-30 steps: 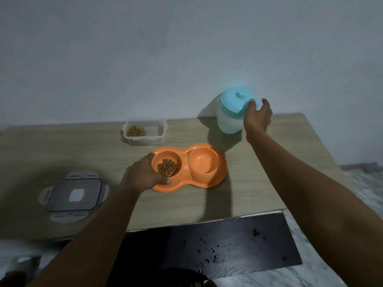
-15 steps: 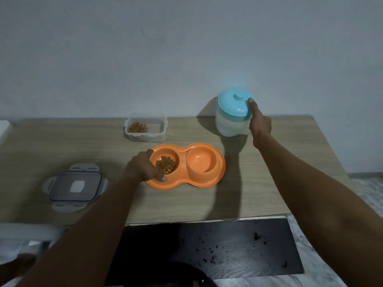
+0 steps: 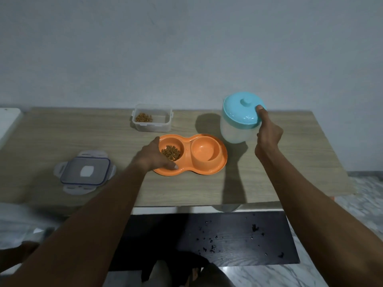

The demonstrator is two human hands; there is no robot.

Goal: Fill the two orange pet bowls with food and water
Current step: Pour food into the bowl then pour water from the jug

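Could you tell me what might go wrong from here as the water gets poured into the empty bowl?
1. The jug is tilted with its lid on and the right hand gripping its far side, thumb on the lid; a quick tip could splash past the empty bowl.
2. That bowl adjoins the kibble; overshoot would likely wet the food.
3. The left hand holds only the dish rim, so a bump from the jug might shift it.

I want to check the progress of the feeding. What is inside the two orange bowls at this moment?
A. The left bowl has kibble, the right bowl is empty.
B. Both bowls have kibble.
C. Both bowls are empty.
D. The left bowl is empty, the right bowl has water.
A: brown kibble lies in the left bowl, while the right bowl shows only its bare orange bottom.
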